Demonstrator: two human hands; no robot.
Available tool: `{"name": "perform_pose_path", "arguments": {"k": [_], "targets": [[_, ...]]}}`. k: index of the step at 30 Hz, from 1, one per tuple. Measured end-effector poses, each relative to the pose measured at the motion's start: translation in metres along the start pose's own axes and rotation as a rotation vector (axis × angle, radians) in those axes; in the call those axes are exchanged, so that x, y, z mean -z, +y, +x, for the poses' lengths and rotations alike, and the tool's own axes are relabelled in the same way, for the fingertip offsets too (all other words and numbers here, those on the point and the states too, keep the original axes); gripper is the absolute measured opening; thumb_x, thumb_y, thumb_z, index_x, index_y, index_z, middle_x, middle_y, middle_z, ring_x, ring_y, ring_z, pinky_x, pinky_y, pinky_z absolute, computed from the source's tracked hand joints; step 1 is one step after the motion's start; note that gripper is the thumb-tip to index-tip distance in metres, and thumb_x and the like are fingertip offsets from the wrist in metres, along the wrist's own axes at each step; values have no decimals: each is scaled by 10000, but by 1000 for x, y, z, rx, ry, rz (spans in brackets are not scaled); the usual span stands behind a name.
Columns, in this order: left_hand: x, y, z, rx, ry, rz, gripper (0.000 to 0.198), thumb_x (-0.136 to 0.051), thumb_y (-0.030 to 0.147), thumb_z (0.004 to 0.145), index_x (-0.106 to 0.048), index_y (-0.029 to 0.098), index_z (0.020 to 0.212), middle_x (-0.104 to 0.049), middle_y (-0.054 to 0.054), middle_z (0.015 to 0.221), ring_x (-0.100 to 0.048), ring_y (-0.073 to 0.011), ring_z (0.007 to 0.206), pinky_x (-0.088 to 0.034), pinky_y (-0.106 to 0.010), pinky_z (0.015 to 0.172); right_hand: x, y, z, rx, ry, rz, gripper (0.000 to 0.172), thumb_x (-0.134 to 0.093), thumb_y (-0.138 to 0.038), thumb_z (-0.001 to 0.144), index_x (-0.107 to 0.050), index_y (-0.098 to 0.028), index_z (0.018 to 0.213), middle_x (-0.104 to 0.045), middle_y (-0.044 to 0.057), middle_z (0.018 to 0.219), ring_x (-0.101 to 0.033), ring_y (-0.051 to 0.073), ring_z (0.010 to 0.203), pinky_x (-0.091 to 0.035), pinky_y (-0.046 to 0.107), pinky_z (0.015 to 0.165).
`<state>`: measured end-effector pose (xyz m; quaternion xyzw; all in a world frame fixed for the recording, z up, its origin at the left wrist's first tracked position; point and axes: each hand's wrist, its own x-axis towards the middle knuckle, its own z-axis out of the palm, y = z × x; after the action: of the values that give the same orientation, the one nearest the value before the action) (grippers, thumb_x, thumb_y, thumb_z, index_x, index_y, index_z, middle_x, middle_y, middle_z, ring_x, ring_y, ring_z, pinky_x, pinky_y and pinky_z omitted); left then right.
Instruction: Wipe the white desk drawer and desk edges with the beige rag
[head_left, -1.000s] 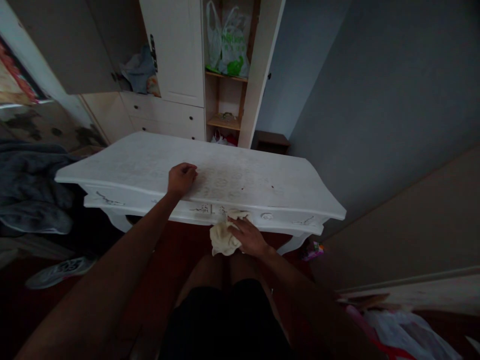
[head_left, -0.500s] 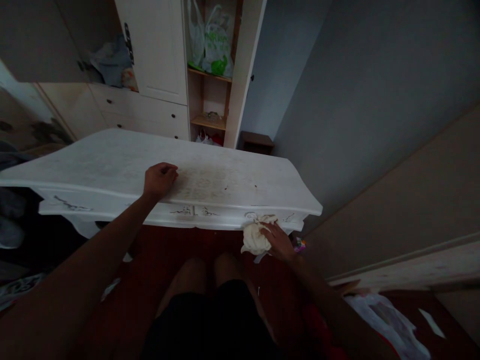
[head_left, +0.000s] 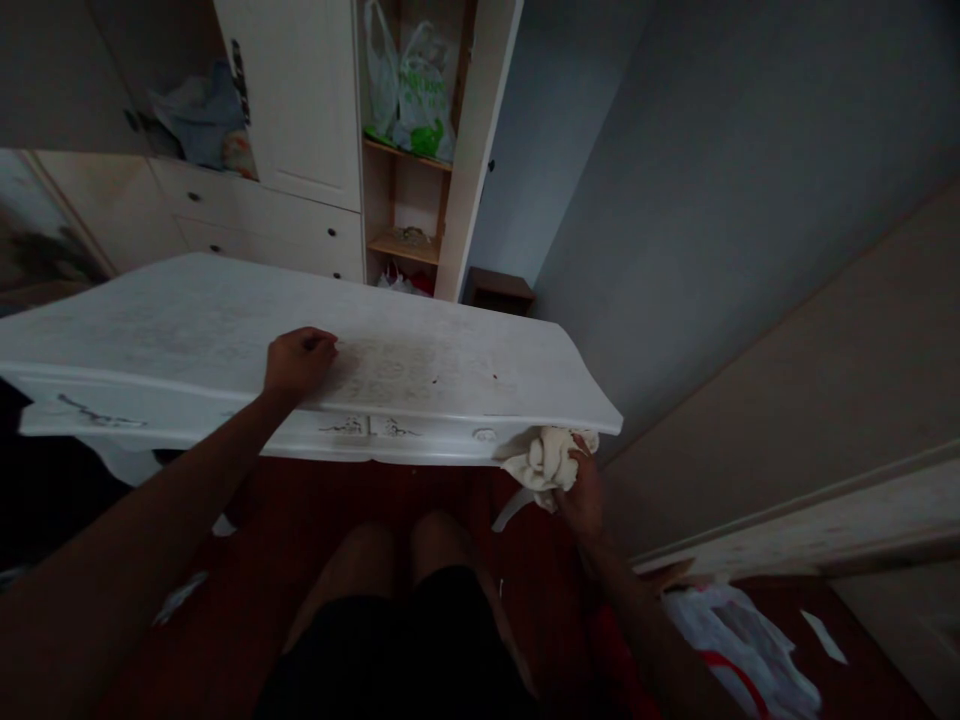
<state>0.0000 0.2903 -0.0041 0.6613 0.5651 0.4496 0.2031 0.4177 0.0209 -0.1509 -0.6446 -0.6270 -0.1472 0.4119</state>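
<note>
A white table (head_left: 225, 310) with carved drawer fronts stretches across the view, its top smudged with dark marks. My left hand (head_left: 300, 362) rests on the tabletop near the front edge, fingers curled in with nothing visible in them. At the front right corner my right hand (head_left: 583, 492) grips a bunched cream cloth (head_left: 551, 458), pressed against the front face just under the top's edge. Part of the cloth hangs down below the drawer front. The carved ornament (head_left: 484, 435) lies just left of the cloth.
Behind the table stands a white wardrobe (head_left: 300, 100) with an open compartment holding plastic bags (head_left: 425, 95). A grey wall (head_left: 675, 200) rises on the right. A white plastic bag (head_left: 735, 630) lies on the red floor at lower right. A small brown cabinet (head_left: 499, 290) is in the far corner.
My right hand has moved the cloth rightward along the front face to the corner, uncovering the carved ornament. My left hand stays on the tabletop. The view has shifted slightly.
</note>
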Motion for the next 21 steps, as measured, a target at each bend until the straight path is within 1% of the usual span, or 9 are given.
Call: {"name": "perform_pose_path", "arguments": {"k": [3, 7, 9, 12, 14, 17, 21], "targets": [[-1, -1, 1, 5, -2, 3, 290, -550, 213, 808, -723, 80, 999, -704, -53, 796, -631, -133, 727, -491, -236, 773, -10, -22, 5, -105, 39, 33, 503, -595, -264, 772, -428, -175, 1238, -373, 201, 1499, -391, 324, 1382, -414, 527, 1053], [-1, 2, 0, -8, 3, 46, 292, -539, 205, 810, -724, 80, 999, -711, -52, 815, -638, -136, 761, -487, -239, 814, -28, -55, 12, -185, 112, 91, 496, -592, -232, 739, -436, -173, 1207, -395, 196, 1486, -413, 313, 1366, -415, 501, 1055], [-1, 2, -1, -22, 4, 58, 295, -537, 209, 806, -724, 80, 993, -716, -56, 823, -644, -144, 779, -487, -243, 823, -40, -74, 14, -211, 112, 123, 490, -600, -223, 736, -446, -177, 1200, -406, 185, 1483, -439, 304, 1346, -438, 459, 1038], [-1, 2, -1, -37, 17, 46, 294, -530, 231, 796, -724, 86, 962, -723, -70, 829, -658, -162, 788, -495, -258, 817, -58, -102, 17, -159, 40, 122, 479, -605, -200, 743, -467, -170, 1201, -433, 175, 1469, -482, 298, 1309, -468, 416, 1004], [-1, 1, -1, -47, 29, 48, 287, -524, 246, 787, -723, 101, 935, -726, -74, 827, -669, -174, 799, -501, -272, 820, -66, -117, 20, -118, 42, 46, 441, -585, -152, 746, -496, -160, 1178, -500, 169, 1409, -512, 295, 1271, -459, 430, 1012], [-2, -1, -1, -38, 29, 58, 274, -515, 269, 775, -718, 136, 902, -728, -63, 827, -678, -190, 808, -510, -288, 816, -66, -132, 28, -71, 36, -86, 421, -543, -70, 734, -541, -151, 1148, -553, 163, 1344, -528, 288, 1230, -436, 447, 1030], [-4, -3, 0, -33, 43, 51, 282, -509, 279, 757, -720, 151, 893, -726, -57, 816, -685, -200, 795, -518, -288, 790, -58, -142, 36, 11, -46, -150, 448, -516, -11, 712, -566, -145, 1136, -546, 164, 1336, -494, 286, 1250, -407, 456, 1051]]}}
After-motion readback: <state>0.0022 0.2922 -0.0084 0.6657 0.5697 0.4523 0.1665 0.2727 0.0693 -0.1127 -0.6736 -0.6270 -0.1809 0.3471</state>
